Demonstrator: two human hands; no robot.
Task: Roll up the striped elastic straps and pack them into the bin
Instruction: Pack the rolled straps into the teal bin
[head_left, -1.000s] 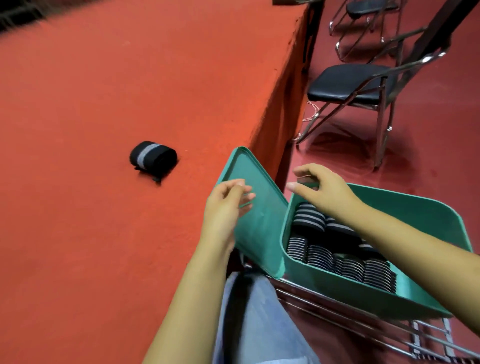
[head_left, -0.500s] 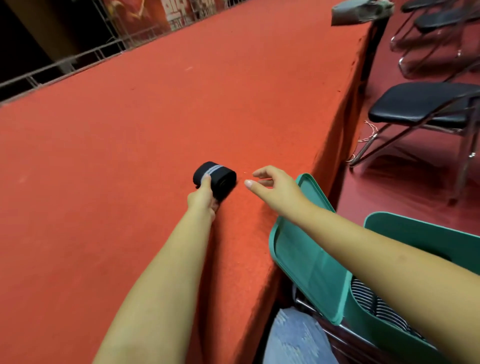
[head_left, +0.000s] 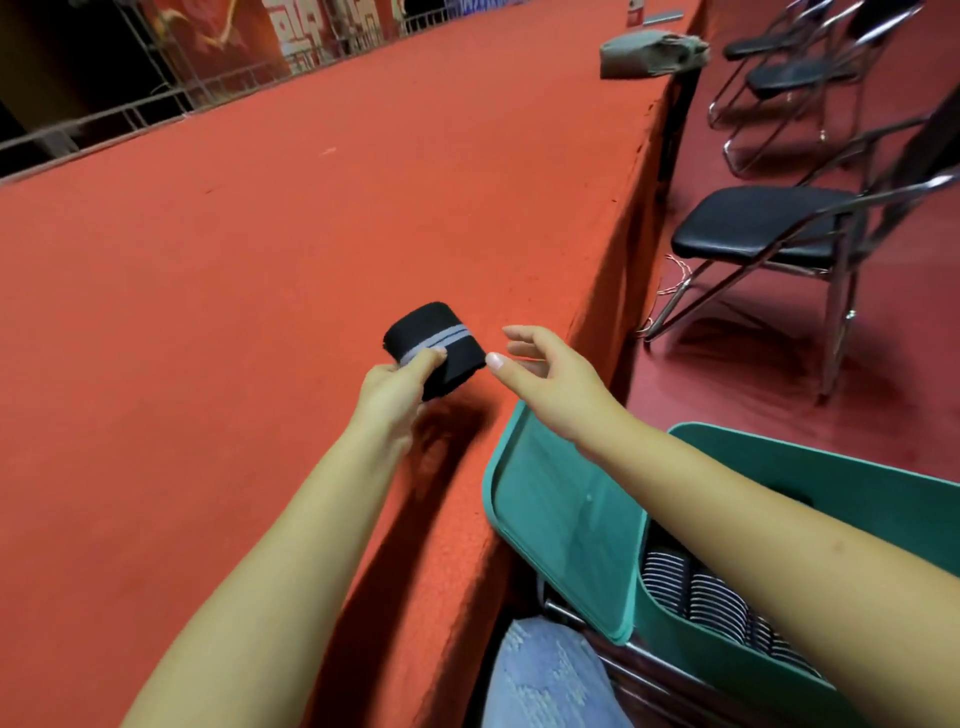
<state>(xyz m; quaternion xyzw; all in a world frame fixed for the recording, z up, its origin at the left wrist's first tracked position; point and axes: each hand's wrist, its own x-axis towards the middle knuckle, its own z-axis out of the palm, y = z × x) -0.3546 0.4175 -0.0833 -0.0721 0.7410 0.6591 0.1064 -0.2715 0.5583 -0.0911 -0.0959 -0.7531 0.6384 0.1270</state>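
While the green bin (head_left: 810, 467) sits nearest, at about 4 o'clock beside the person's lap, rolled striped straps (head_left: 717, 597) already line its bottom, and its lid (head_left: 561, 525) leans open between the bin and the red tabletop (head_left: 208, 312). Further out, near the tabletop's right edge, the left hand (head_left: 392, 392) pinches the rolled black strap with a grey stripe (head_left: 436, 348), its grip closed on the roll's near side. At 3 o'clock of the roll, just beside it, the right hand (head_left: 550, 374) hovers with fingers spread and relaxed, holding nothing. To do this step well, the right hand should probably cup the free side so the coil does not spring loose, then carry it low over the lid's upper rim. That rim and the tabletop's edge lie close under the route. Beyond, the red surface runs wide toward 12 o'clock; folding chairs (head_left: 769, 228) stand at 2 o'clock, well apart.
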